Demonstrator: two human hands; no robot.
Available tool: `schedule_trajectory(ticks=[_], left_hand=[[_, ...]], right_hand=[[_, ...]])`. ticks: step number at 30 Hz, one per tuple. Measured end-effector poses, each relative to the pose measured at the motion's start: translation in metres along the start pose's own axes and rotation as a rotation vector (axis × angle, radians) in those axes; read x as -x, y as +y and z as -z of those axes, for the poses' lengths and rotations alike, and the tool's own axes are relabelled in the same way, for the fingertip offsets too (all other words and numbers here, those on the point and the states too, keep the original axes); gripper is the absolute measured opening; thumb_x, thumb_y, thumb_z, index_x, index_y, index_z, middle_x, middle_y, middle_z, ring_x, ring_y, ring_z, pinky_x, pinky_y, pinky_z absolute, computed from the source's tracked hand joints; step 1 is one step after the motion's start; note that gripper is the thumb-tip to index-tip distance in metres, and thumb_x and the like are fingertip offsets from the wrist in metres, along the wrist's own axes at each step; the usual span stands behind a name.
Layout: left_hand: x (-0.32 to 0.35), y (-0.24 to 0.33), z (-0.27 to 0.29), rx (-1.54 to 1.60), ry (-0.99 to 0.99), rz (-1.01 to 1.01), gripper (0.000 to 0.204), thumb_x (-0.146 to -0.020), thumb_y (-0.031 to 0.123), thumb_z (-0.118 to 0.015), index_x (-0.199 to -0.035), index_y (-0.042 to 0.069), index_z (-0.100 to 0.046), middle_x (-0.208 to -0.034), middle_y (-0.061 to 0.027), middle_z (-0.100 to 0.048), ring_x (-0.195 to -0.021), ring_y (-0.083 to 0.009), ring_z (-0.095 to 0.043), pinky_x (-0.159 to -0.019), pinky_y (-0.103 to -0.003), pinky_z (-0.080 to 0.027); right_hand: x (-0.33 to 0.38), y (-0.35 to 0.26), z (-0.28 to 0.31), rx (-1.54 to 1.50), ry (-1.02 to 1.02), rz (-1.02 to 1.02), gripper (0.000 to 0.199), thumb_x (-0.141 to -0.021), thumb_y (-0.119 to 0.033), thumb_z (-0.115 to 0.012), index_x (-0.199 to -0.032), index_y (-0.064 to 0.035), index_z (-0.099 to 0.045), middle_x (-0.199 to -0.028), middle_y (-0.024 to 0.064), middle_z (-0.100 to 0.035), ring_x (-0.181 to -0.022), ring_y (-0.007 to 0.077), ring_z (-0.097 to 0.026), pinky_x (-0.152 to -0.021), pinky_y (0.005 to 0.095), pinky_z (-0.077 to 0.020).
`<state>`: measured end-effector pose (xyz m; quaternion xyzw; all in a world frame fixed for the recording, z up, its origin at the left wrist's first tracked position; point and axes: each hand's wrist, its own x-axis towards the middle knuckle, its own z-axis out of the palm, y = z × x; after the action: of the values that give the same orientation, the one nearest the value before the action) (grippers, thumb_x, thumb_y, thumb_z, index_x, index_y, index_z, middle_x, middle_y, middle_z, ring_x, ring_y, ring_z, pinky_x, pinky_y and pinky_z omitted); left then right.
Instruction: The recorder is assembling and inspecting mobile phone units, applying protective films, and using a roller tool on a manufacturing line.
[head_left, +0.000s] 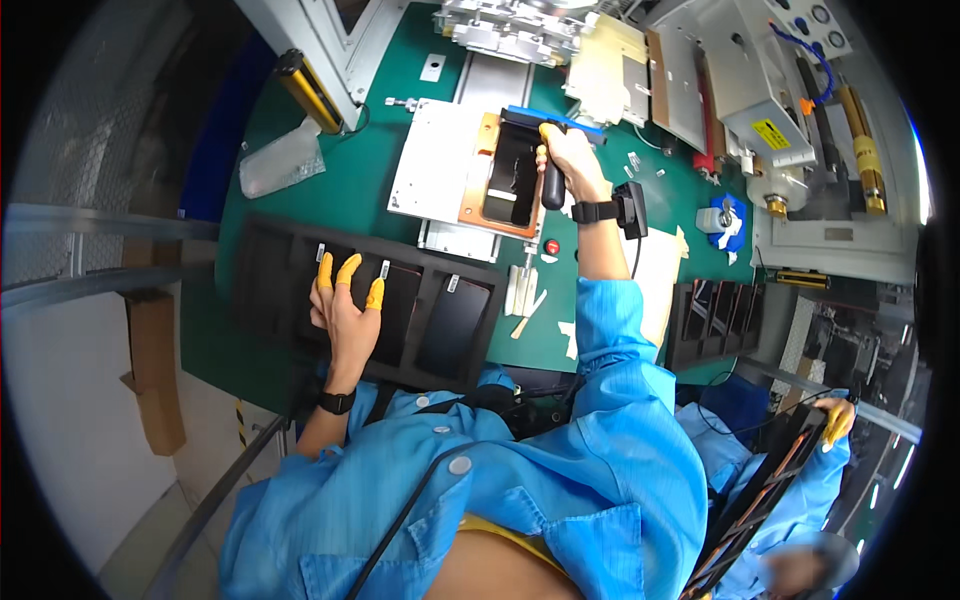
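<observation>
My right hand (572, 162) is closed around the black handle of a blue-headed roller (555, 188). Its long blue head lies across the far end of a copper-coloured frame (474, 185), which holds a dark, phone-sized glass panel (512, 180). That frame sits on a white fixture plate (425, 165). Yellow cots cover fingertips on both hands. With fingers spread, my left hand (348, 315) is over a black foam tray (345, 238) and holds nothing I can see. Dark panels (455, 328) with small white labels lie in the tray's slots.
A clear plastic bag (282, 165) lies at left on the green mat. Metal machinery (515, 30) stands beyond the fixture. To the right are a red button (551, 247), a bottle (712, 220) and another black tray (715, 315). A co-worker's hand (835, 420) holds a tray at lower right.
</observation>
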<state>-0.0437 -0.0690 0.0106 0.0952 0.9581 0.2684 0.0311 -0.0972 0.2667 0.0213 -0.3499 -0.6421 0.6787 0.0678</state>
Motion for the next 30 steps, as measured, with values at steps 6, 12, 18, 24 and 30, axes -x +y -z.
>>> schedule_trajectory(ticks=[6, 12, 18, 24, 30], left_hand=[[0.008, -0.030, 0.004, 0.044, -0.030, 0.116, 0.043, -0.076, 0.022, -0.061, -0.116, 0.014, -0.048, -0.130, -0.0157, -0.031, -0.119, -0.0346, -0.025, -0.091, -0.053, -0.019], [-0.001, -0.018, 0.009, 0.070, -0.079, 0.073, 0.042, -0.076, 0.020, -0.061, -0.116, 0.014, -0.048, -0.128, -0.0154, -0.033, -0.119, -0.0335, -0.024, -0.092, -0.053, -0.018], [0.007, -0.018, 0.010, 0.086, -0.089, 0.079, 0.041, -0.076, 0.020, -0.061, -0.115, 0.013, -0.049, -0.129, -0.0152, -0.032, -0.120, -0.0331, -0.024, -0.091, -0.053, -0.019], [0.005, -0.015, 0.004, 0.090, -0.091, 0.062, 0.040, -0.076, 0.019, -0.061, -0.114, 0.013, -0.049, -0.129, -0.0146, -0.032, -0.120, -0.0327, -0.024, -0.090, -0.053, -0.020], [0.004, 0.001, -0.006, 0.071, -0.134, -0.050, 0.041, -0.075, 0.020, -0.061, -0.114, 0.013, -0.049, -0.130, -0.0151, -0.031, -0.119, -0.0332, -0.024, -0.090, -0.053, -0.019]], right_hand=[[0.153, 0.051, -0.018, 0.331, -0.082, -0.091, 0.027, -0.086, -0.016, -0.045, -0.106, 0.0023, -0.041, -0.049, 0.0026, -0.045, -0.034, 0.0119, -0.045, -0.034, 0.0248, -0.0351], [0.027, -0.003, -0.004, 0.076, -0.075, 0.004, 0.020, -0.082, -0.016, -0.046, -0.074, 0.0020, -0.044, -0.049, 0.0056, -0.047, -0.037, 0.0135, -0.046, -0.035, 0.0264, -0.0403], [0.066, 0.013, -0.022, 0.186, -0.037, 0.017, 0.023, -0.082, -0.017, -0.042, -0.069, 0.0014, -0.044, -0.044, 0.0076, -0.046, -0.034, 0.0153, -0.046, -0.034, 0.0284, -0.0389], [0.180, 0.075, 0.016, 0.059, 0.115, -0.258, 0.017, -0.086, -0.017, -0.046, -0.091, -0.0025, -0.040, -0.052, 0.0035, -0.044, -0.037, 0.0114, -0.043, -0.034, 0.0245, -0.0360], [0.133, 0.178, 0.115, 0.099, 0.539, -0.312, 0.009, -0.084, -0.009, -0.040, -0.086, -0.0006, -0.037, -0.053, 0.0055, -0.044, -0.037, 0.0140, -0.043, -0.033, 0.0272, -0.0380]])
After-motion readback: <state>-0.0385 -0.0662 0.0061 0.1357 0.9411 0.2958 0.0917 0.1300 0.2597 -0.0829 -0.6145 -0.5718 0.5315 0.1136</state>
